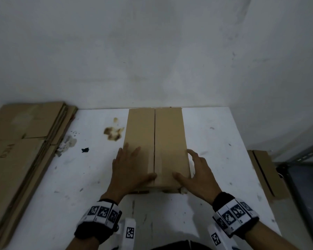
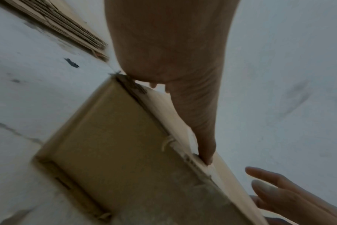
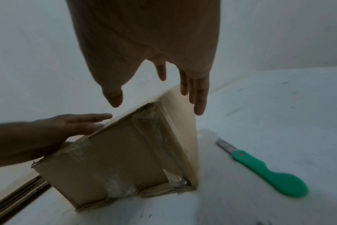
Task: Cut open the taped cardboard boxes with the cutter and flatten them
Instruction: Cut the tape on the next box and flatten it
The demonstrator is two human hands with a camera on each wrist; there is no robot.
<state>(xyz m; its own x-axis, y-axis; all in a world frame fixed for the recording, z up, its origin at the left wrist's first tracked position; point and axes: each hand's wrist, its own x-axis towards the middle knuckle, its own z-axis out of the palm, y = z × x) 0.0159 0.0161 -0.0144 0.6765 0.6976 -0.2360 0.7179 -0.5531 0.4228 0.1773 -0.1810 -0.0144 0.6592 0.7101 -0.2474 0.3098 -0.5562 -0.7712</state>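
The cardboard box point(image 1: 156, 147) stands mid-table point(image 1: 215, 141), its top seam slit. The left hand point(image 1: 128, 170) lies flat on the near left flap, fingers straight; the right hand point(image 1: 195, 172), fingers spread, hovers at the near right corner (contact unclear). The green cutter point(image 3: 264, 167) lies just right of the box.

Brown cardboard box point(image 1: 168, 141); green-handled cutter point(image 3: 267, 170) with grey blade; white surface point(image 1: 215, 141) speckled dark, stained brown; black-and-white patterned wristbands point(image 1: 102, 212).
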